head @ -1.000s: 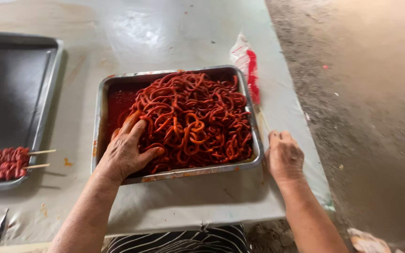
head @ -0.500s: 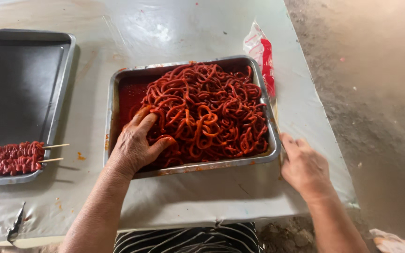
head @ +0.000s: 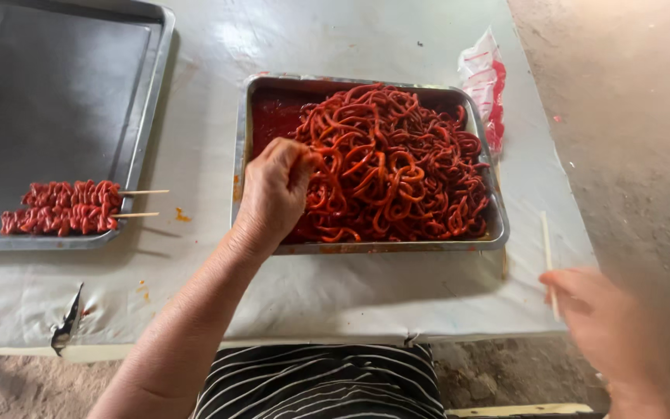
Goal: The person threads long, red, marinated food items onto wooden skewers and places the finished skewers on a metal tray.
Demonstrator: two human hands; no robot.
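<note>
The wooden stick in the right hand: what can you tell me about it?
The wooden stick is thin, straight and pale, like a bare bamboo skewer with nothing threaded on it. It stands nearly upright in the picture, its upper end over the white table cover, just right of the metal tray of red strips without touching it. Its lower end disappears into the right hand, which is blurred, so the fingers' exact grip is unclear. It looks clean, unstained and unbroken.
</note>
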